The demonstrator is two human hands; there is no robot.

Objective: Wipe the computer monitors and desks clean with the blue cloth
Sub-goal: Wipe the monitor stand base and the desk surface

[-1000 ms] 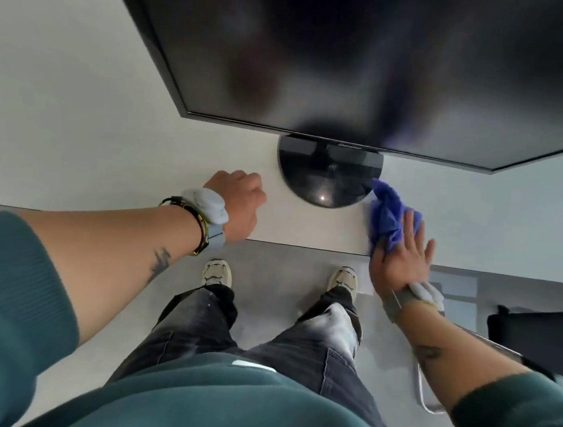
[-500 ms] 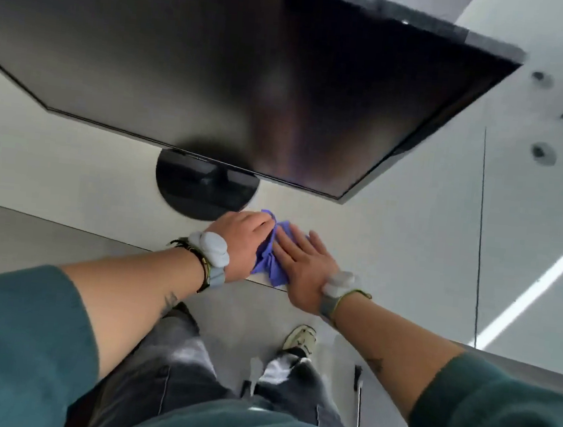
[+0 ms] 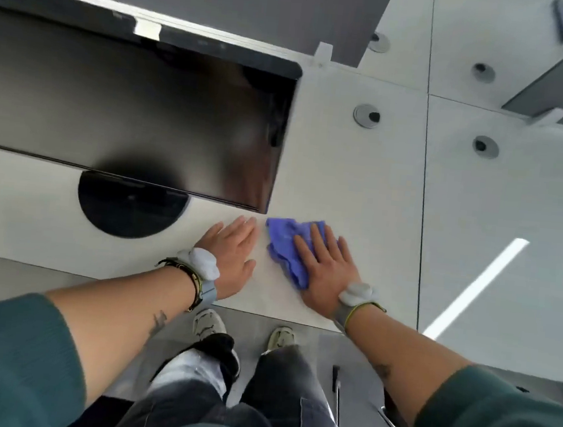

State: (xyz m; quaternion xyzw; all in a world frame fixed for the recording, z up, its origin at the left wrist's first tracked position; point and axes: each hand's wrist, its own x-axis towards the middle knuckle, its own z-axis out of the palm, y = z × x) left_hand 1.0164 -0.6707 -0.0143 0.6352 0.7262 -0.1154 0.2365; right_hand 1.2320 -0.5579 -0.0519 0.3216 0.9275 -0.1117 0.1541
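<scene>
A crumpled blue cloth (image 3: 284,244) lies on the white desk (image 3: 351,185), just right of the monitor's lower right corner. My right hand (image 3: 326,269) lies flat on the cloth with straight fingers, pressing it to the desktop. My left hand (image 3: 232,258) rests flat on the bare desk beside it, fingers straight, a small gap from the cloth. The dark monitor (image 3: 128,112) stands to the left on its round black base (image 3: 129,210), screen off.
Round cable grommets (image 3: 367,116) sit in the desk beyond my hands. A seam (image 3: 423,192) divides this desk from the one on the right. A grey partition (image 3: 224,4) runs behind the monitor. The desk's front edge is at my wrists; a chair frame (image 3: 337,390) is below right.
Both hands have slid rightward along the desk, past the monitor base. My left hand, curled half a second ago, now lies flat. The cloth moved under my right hand.
</scene>
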